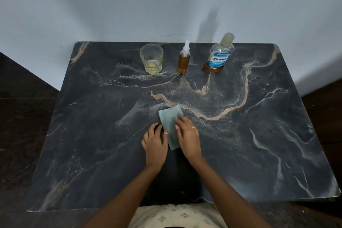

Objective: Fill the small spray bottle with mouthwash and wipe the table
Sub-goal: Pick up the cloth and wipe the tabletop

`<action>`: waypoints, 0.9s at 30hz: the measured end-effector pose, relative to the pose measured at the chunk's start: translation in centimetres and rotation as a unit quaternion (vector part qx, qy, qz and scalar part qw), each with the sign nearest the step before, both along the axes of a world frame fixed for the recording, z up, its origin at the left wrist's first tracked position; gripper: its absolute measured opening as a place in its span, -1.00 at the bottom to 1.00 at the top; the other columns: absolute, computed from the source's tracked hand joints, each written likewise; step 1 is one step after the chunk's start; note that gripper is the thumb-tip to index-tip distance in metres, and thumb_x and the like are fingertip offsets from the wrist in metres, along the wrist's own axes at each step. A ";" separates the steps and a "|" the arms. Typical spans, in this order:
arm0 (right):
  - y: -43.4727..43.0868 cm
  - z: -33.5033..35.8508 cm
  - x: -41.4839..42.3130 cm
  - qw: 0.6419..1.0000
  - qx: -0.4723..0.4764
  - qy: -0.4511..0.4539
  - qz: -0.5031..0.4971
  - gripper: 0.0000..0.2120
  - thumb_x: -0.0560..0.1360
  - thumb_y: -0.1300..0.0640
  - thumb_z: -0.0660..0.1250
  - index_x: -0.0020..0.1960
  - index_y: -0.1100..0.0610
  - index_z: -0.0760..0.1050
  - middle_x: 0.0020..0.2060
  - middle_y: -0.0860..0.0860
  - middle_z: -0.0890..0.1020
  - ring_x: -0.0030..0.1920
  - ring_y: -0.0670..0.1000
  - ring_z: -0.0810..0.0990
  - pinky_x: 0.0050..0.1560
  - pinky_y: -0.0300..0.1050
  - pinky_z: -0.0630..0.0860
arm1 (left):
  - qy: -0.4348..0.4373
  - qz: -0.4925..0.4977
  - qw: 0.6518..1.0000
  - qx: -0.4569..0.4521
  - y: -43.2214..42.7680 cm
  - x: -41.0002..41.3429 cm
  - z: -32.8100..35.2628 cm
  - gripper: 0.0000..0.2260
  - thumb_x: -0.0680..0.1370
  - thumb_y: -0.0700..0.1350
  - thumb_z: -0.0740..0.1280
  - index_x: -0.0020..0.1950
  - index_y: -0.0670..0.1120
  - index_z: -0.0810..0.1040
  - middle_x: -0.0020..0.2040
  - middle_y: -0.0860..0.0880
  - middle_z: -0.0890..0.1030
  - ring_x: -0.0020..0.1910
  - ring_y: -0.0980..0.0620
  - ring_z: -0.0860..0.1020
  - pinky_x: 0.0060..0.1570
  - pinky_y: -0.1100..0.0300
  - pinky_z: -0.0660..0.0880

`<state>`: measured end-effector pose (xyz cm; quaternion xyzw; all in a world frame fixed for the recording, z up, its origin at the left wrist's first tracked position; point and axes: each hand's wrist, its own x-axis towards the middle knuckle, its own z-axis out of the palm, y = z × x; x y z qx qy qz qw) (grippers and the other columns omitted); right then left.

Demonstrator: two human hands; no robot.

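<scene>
A folded blue-green cloth [170, 122] lies flat in the middle of the dark marble table [259, 135]. My right hand [187, 135] rests on the cloth's right side with fingers stretched out. My left hand [155, 142] lies at the cloth's left edge, its fingertips touching it. At the back of the table stands the small spray bottle [183, 60], holding amber liquid, with its clear cap on. To its right is the Listerine mouthwash bottle [220, 55], capped, with a little amber liquid at its bottom.
A clear glass [151, 59] with a little pale liquid stands at the back left of the spray bottle. A pale wall rises right behind the table. Dark floor lies on both sides.
</scene>
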<state>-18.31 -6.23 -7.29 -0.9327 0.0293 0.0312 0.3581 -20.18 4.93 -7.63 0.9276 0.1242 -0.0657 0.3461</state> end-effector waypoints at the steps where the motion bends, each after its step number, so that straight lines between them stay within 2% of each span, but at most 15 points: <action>1: -0.3 0.2 -0.1 0.999 0.016 0.003 -0.040 -0.69 0.56 0.21 0.18 0.29 0.13 0.41 0.36 0.07 0.38 0.38 0.05 0.28 0.37 -0.08 0.19 | 0.002 0.012 1.000 -0.018 -0.2 0.3 0.1 -0.67 0.56 -0.03 0.20 0.30 -0.09 0.41 0.39 -0.01 0.33 0.32 -0.01 0.26 0.30 0.03 0.14; 5: -0.8 0.4 0.2 0.997 0.032 0.031 -0.061 -0.67 0.49 0.33 0.23 0.23 0.16 0.46 0.18 0.09 0.45 0.18 0.07 0.38 0.20 -0.23 0.31 | -0.002 0.062 0.996 -0.068 -0.8 1.2 0.4 -0.71 0.48 -0.13 0.33 0.19 -0.15 0.48 0.30 -0.06 0.40 0.24 -0.06 0.33 0.22 0.09 0.27; 9: -0.4 0.5 1.3 0.992 0.081 0.054 -0.080 -0.71 0.47 0.39 0.24 0.15 0.19 0.51 0.04 0.05 0.42 0.07 0.02 0.44 0.18 -0.15 0.45 | 0.010 0.104 0.980 -0.172 -0.7 2.4 0.9 -0.83 0.44 -0.25 0.36 0.01 -0.14 0.48 0.06 -0.09 0.50 -0.03 -0.01 0.51 -0.05 0.22 0.41; 12: 0.6 0.7 2.6 0.992 0.100 0.053 -0.061 -0.71 0.46 0.40 0.25 0.13 0.20 0.52 0.00 0.02 0.40 -0.02 -0.07 0.43 0.12 -0.25 0.45 | 0.026 0.138 0.966 -0.215 0.5 3.5 1.2 -0.83 0.44 -0.29 0.35 0.00 -0.16 0.48 -0.04 -0.12 0.59 -0.09 -0.02 0.56 -0.09 0.17 0.47; 17: 4.1 1.5 6.4 0.990 0.126 0.055 -0.007 -0.73 0.44 0.40 0.29 0.12 0.23 0.52 0.08 0.10 0.42 0.03 -0.09 0.40 0.18 -0.40 0.34 | -0.016 0.189 0.956 -0.223 4.5 7.0 1.8 -0.81 0.43 -0.33 0.36 0.03 -0.23 0.50 -0.05 -0.18 0.61 -0.12 -0.02 0.54 -0.12 0.19 0.44; 20: 7.1 2.1 9.6 0.990 0.134 0.027 0.011 -0.84 0.43 0.40 0.30 -0.02 0.27 0.54 0.03 0.07 0.41 -0.02 -0.09 0.40 0.07 -0.56 0.29 | -0.053 0.216 0.954 -0.200 7.3 10.3 2.5 -0.80 0.42 -0.33 0.37 0.02 -0.24 0.49 -0.07 -0.19 0.61 -0.13 0.00 0.54 -0.11 0.20 0.44; 22: 9.0 2.5 11.8 0.991 0.132 0.012 0.013 -0.91 0.44 0.38 0.31 -0.07 0.29 0.53 -0.02 0.03 0.39 -0.09 -0.10 0.41 0.03 -0.48 0.36 | -0.071 0.234 0.951 -0.189 8.9 12.6 2.9 -0.82 0.41 -0.33 0.38 -0.01 -0.22 0.49 -0.10 -0.17 0.60 -0.15 0.02 0.53 -0.11 0.20 0.43; 24: 10.7 2.8 14.2 0.990 0.137 0.005 0.018 -0.91 0.45 0.37 0.28 -0.06 0.32 0.51 0.00 0.09 0.42 -0.10 -0.06 0.42 0.05 -0.36 0.40 | -0.085 0.236 0.952 -0.176 10.2 14.8 3.2 -0.88 0.41 -0.33 0.37 -0.08 -0.21 0.51 -0.13 -0.16 0.61 -0.18 0.04 0.52 -0.12 0.23 0.41; 27: 12.7 3.2 17.1 0.992 0.117 0.014 0.051 -0.77 0.44 0.40 0.24 0.09 0.32 0.47 0.15 0.15 0.37 0.11 0.04 0.41 0.12 -0.39 0.28 | -0.097 0.228 0.955 -0.162 12.1 18.1 3.5 -0.93 0.44 -0.33 0.34 -0.11 -0.22 0.57 -0.10 -0.17 0.63 -0.12 -0.02 0.57 -0.08 0.24 0.42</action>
